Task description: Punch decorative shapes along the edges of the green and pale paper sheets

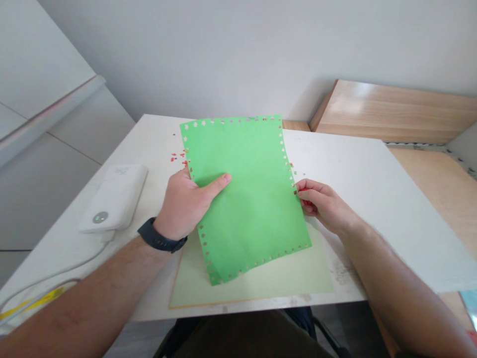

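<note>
A sheet of green paper (249, 199) is held up, tilted, above the table, with small flower-shaped holes along its edges. My left hand (186, 201) grips its left side, thumb lying on the front and fingers hidden behind. At the right edge of the sheet, my right hand (320, 201) is closed around a red paper punch (306, 196), mostly covered by the fingers. The holes on the right side run down to about where the punch sits. Beneath the sheet lies a pale green board or pad (253, 291).
Small red punched-out bits (174, 157) are scattered left of the paper, with a few more bits (292, 165) on the right. A white power bank (119, 199) with a cable (55, 273) rests on the white table (372, 209). Wooden furniture (395, 112) stands at the back right.
</note>
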